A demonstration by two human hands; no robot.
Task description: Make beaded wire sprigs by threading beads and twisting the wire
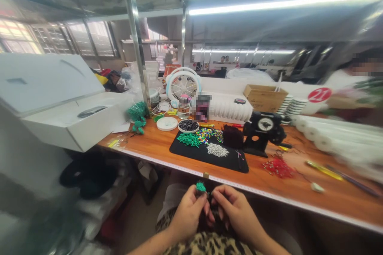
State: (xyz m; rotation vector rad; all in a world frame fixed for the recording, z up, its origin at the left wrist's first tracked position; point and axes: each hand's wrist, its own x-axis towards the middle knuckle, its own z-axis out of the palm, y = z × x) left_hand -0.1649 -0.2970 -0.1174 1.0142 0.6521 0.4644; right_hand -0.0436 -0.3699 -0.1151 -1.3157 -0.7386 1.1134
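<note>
Over my lap, just below the table's front edge, my left hand (191, 209) pinches a small cluster of green beads (201, 186) between thumb and fingers. Close beside it on the right, my right hand (231, 205) has thumb and forefinger pressed together; what they hold, if anything, is too small to make out. Beyond my hands a black mat (209, 159) lies on the wooden table. On it are green tube beads (189, 139), mixed coloured beads (209, 135), a heap of silvery beads (217, 150) and a dark fringed bundle (232, 137).
A black device with a dial (265, 131) stands right of the mat, near red beaded pieces (279, 167). Behind the mat are a dish of black beads (188, 125), a white lid (166, 123) and a fan (183, 83). A white box (74, 119) is left; wrapped rolls (332, 131) lie right.
</note>
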